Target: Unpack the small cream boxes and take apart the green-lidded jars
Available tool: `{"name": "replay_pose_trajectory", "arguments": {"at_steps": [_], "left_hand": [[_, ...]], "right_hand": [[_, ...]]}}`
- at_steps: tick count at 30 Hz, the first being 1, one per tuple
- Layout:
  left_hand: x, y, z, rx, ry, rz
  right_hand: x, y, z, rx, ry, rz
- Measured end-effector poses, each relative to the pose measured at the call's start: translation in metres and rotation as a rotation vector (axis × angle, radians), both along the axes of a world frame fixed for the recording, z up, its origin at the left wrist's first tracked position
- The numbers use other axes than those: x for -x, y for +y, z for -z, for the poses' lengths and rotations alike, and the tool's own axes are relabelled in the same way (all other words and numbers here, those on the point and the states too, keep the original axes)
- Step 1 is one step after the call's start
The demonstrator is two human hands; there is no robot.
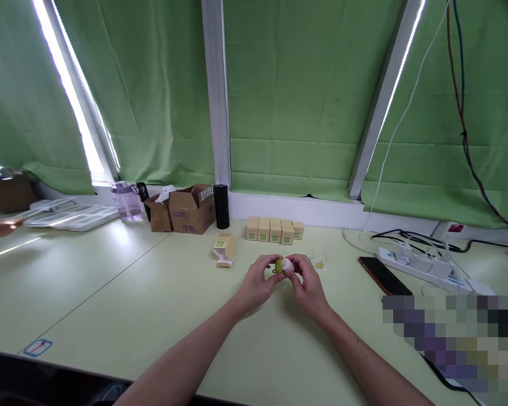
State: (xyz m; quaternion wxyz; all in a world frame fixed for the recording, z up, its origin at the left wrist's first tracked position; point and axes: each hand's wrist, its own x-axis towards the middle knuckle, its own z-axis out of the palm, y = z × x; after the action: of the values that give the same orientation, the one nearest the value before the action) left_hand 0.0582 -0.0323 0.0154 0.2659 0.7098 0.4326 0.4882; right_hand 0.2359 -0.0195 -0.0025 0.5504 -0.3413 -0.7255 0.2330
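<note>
Both my hands meet over the middle of the pale green table [110,282]. My left hand [256,283] and my right hand [307,285] pinch together a small object, olive-green on the left and white on the right [283,265]. Fingers of both hands are closed on it. Just right of it a small clear plastic piece with a yellow spot [319,261] lies on the table. An opened small beige box [225,250] lies to the left. A row of several small beige boxes with green labels [274,230] stands behind my hands.
Two open cardboard boxes [186,210], a black cylinder [220,206] and a purple bottle [126,201] stand at the back left. White trays [71,215] lie far left. A dark phone [383,275], a power strip [423,265] and cables sit right.
</note>
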Motion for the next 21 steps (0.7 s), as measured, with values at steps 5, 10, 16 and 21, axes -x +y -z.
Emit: {"name": "replay_pose_trajectory", "arguments": {"at_steps": [5,10,16,21], "left_hand": [[-0.001,0.001,0.004,-0.006,-0.014,-0.015],[0.001,0.007,0.008,0.019,-0.053,-0.045],[0.012,0.019,0.012,0.023,-0.183,-0.062],[0.011,0.022,0.015,-0.018,-0.251,-0.046]], "right_hand": [[0.006,-0.003,0.002,0.250,0.199,-0.102],[0.003,0.006,0.002,0.342,0.454,-0.086],[-0.017,0.021,0.000,0.629,0.833,-0.315],[-0.018,0.019,0.000,0.650,0.760,-0.417]]}}
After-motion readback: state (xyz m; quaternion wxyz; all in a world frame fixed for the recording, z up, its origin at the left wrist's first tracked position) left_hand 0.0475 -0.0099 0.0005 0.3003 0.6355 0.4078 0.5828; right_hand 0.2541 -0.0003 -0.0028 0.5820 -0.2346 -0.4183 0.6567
